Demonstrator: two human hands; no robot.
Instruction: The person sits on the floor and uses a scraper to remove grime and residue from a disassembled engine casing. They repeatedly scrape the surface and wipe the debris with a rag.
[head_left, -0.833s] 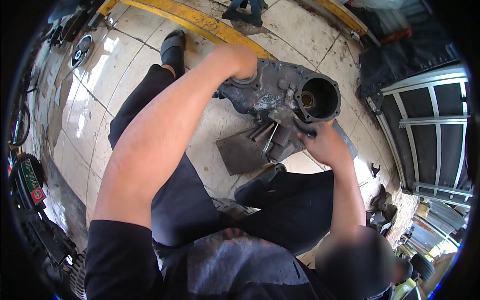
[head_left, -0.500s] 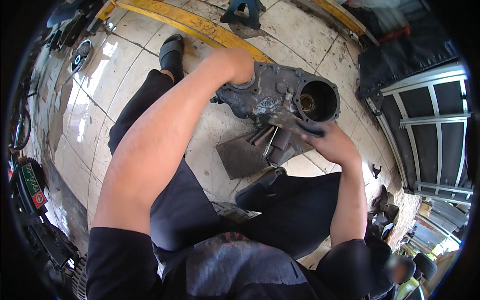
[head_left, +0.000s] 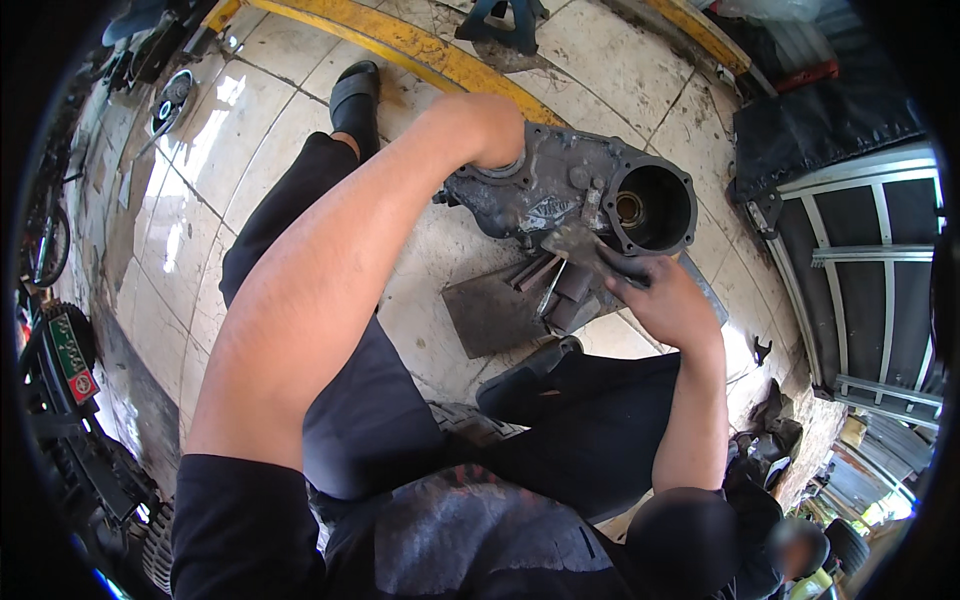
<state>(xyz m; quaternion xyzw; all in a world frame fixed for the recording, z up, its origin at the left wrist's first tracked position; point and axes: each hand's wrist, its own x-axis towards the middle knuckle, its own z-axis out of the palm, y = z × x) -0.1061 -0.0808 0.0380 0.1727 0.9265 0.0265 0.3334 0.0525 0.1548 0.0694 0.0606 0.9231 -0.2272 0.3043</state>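
A grey metal gearbox housing [head_left: 570, 195] with bolt-holed flanges lies on the tiled floor in front of me. My left hand [head_left: 500, 143] is bent down into the round opening at the housing's left end. Its fingers are hidden inside, so their grip does not show. My right hand [head_left: 668, 300] is closed around the dark handle of a scraper [head_left: 575, 243]. The scraper's broad, dirty blade points left and lies against or just above the housing's near edge; contact cannot be made out. Right of the blade is the housing's large round bore [head_left: 655, 208].
Under the housing's near side is a dark flat plate [head_left: 490, 312], with metal bars and a thin shiny rod [head_left: 550, 285] on it. A yellow beam [head_left: 420, 50] crosses behind the housing, and a blue stand [head_left: 500, 25] is beyond. My sandalled feet flank the work. A motorcycle [head_left: 75, 360] stands far left.
The view has shifted slightly, moving the housing and floor a little rightward in the picture. My left hand stays in the opening; the right still holds the scraper by the near edge.
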